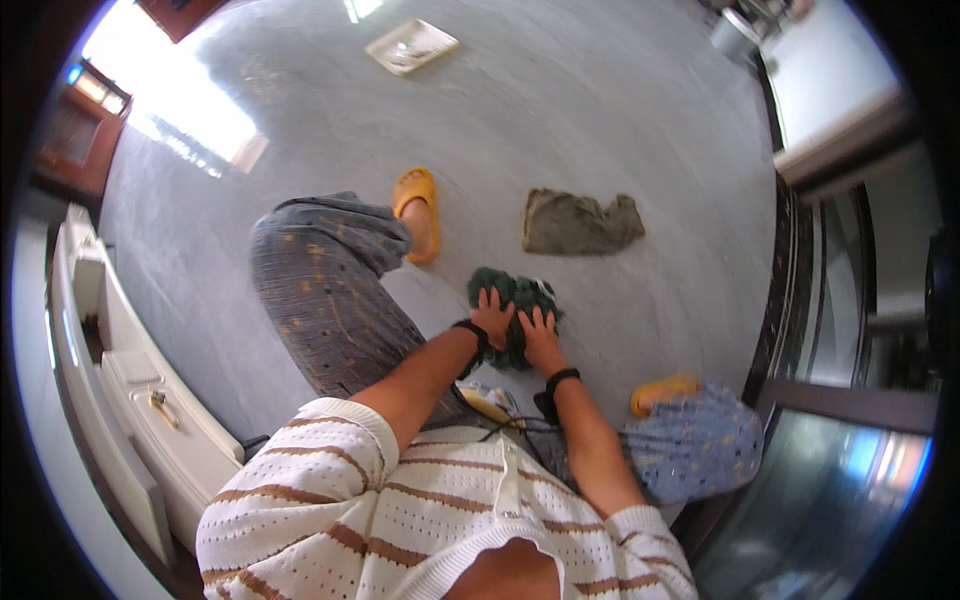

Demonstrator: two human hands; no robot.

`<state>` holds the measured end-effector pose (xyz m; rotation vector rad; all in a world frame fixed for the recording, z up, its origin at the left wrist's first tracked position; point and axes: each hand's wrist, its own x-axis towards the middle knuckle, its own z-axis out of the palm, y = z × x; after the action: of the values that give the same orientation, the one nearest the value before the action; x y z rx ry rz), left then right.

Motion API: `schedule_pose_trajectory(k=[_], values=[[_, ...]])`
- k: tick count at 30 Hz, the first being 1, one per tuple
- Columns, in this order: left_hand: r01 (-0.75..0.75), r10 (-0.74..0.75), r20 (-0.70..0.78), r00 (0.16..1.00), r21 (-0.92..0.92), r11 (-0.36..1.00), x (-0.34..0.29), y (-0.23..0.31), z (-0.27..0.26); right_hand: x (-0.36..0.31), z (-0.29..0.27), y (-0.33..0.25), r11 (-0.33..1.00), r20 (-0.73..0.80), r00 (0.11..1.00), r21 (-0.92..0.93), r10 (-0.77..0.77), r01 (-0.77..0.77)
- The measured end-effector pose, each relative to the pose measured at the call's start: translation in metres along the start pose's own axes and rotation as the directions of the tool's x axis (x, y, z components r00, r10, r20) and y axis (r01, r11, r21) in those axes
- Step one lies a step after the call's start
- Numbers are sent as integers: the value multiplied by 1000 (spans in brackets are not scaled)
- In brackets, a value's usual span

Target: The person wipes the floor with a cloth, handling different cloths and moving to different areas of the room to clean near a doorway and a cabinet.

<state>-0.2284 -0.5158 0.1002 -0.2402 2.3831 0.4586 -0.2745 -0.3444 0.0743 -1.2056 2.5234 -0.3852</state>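
Observation:
A bunched dark green cloth (517, 293) lies on the grey floor in front of me. From its left side, my left hand (492, 320) rests on top of it, fingers stretched and spread. My right hand (542, 343) presses on the right part, close beside the left, its fingers also apart. A dark band circles each wrist. Farther off and to the right, an olive-brown cloth (580, 222) is spread on the floor, touched by neither hand.
My feet wear yellow slippers (425, 190), one ahead at left, one at right. A cream tray (412, 47) lies at the far end of the smooth floor (320, 140). Cream drawer fronts (145, 390) line the left; a dark glass-fronted cabinet (815, 500) is close at right.

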Motion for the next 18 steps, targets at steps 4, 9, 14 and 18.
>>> schedule_pose_trajectory(k=[4,9,14,18], values=[[-41,41,48,998,-4,999,4,11,-7,-10,-4,12,999,47,997,-7,54,-54],[-45,44,68,997,16,999,-3,4,-4,-15,-17,-12,993,181,976,-2,120,-122],[-75,69,111,991,53,996,-9,5,-11,-19,-16,-13,990,239,961,-9,141,-143],[-164,159,67,985,62,985,-10,7,-26,-20,-13,2,993,144,983,15,110,-113]])
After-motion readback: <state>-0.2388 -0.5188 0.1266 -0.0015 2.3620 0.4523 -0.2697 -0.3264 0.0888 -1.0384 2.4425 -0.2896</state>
